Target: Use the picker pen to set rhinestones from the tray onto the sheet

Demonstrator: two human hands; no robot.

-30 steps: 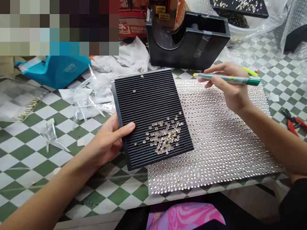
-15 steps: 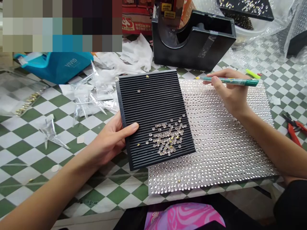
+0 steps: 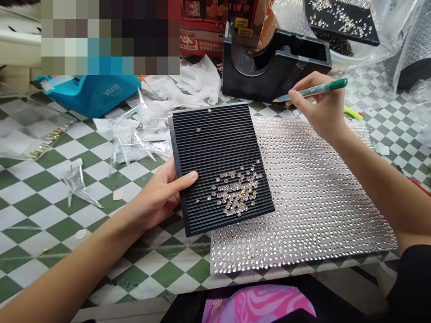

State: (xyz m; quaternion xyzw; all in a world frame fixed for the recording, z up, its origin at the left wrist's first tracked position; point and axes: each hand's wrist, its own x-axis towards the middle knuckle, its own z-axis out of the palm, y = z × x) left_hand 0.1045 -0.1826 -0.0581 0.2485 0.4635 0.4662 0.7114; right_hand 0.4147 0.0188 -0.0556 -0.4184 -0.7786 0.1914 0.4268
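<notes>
My left hand [image 3: 160, 197] grips the left edge of a black ridged tray [image 3: 215, 143], thumb lying on top. A heap of small clear rhinestones [image 3: 236, 193] lies in the tray's lower right part. The tray overlaps a sheet covered with rows of rhinestones [image 3: 313, 197]. My right hand [image 3: 319, 107] is closed on a green pen [image 3: 311, 89], its tip pointing left above the sheet's far edge, near the tray's top right corner.
A black tape dispenser [image 3: 279, 58] stands behind the tray. A blue dispenser [image 3: 90, 92] and crumpled clear wrappers [image 3: 134, 134] lie at left on the green-and-white checked table [image 3: 40, 202]. Another black tray of stones [image 3: 340, 18] sits at the back right. Red pliers [image 3: 419, 185] peek out at right.
My right hand has lifted and tilted the pen, its back end rising to the right. The left hand and tray stay put.
</notes>
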